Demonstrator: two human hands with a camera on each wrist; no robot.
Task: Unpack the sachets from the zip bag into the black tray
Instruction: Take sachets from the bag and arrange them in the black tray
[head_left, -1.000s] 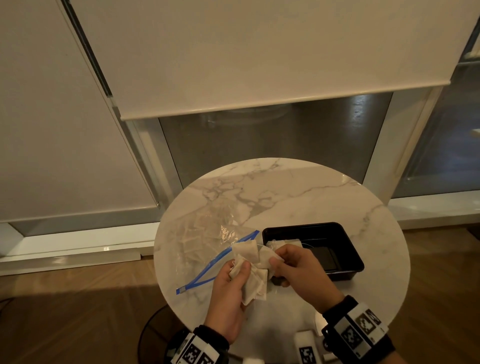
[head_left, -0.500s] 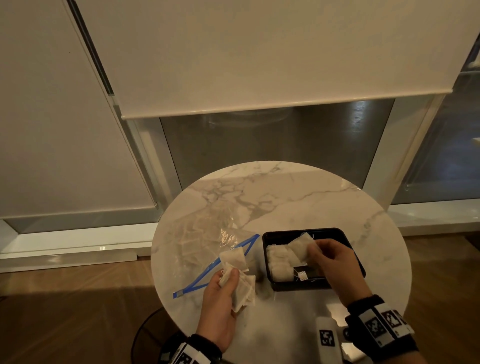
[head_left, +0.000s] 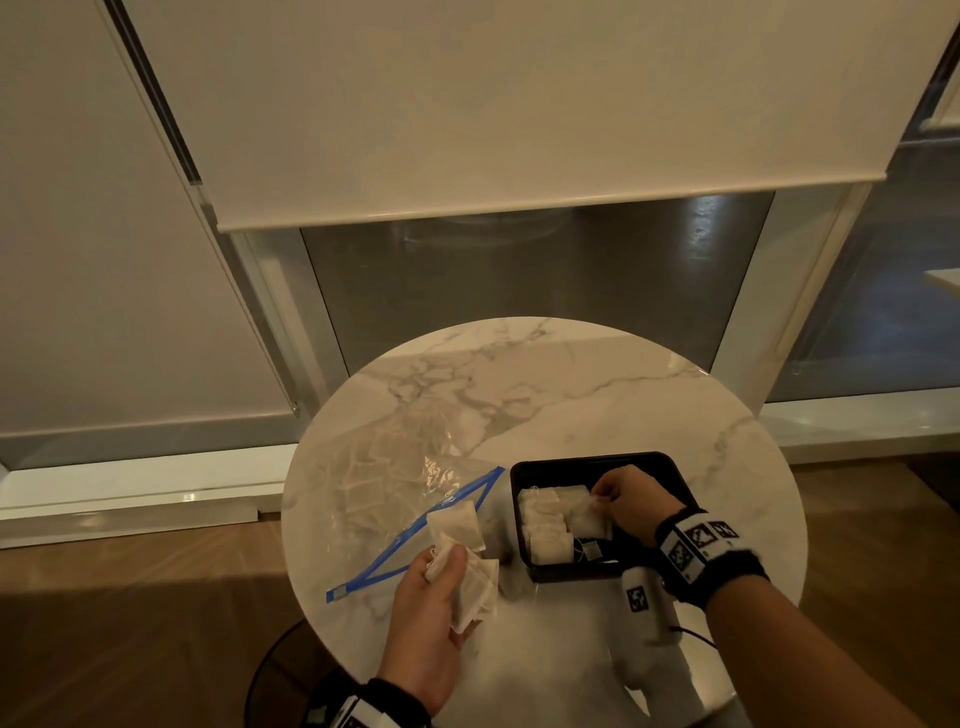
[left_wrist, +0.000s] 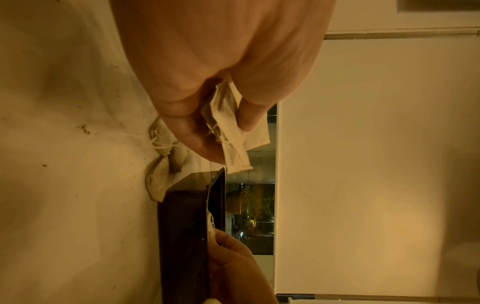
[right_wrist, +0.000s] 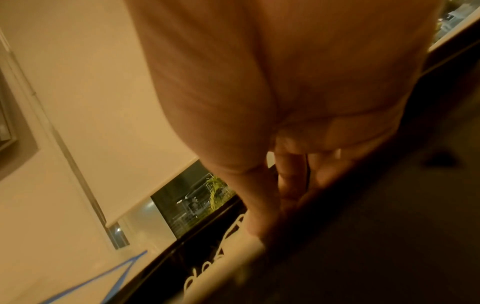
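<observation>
Since the last frame our right hand (head_left: 631, 501) has sunk lower into the black tray (head_left: 675, 467), fingers pinching one sachet (head_left: 589, 519) against the pile of sachets (head_left: 545, 530) filling its left half. Our left hand (head_left: 431, 623) grips a bunch of sachets (head_left: 467, 571) above the desk (head_left: 597, 395), thumb clamped over them. Just beyond lies the zip bag (head_left: 395, 478), flat, blue-edged mouth toward the tray, more sachets inside.

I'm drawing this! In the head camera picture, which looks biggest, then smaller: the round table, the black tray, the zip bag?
1. Round table, by far the biggest.
2. Zip bag and black tray look close in size; the clear bag's edges are too faint to rank them surely.
</observation>
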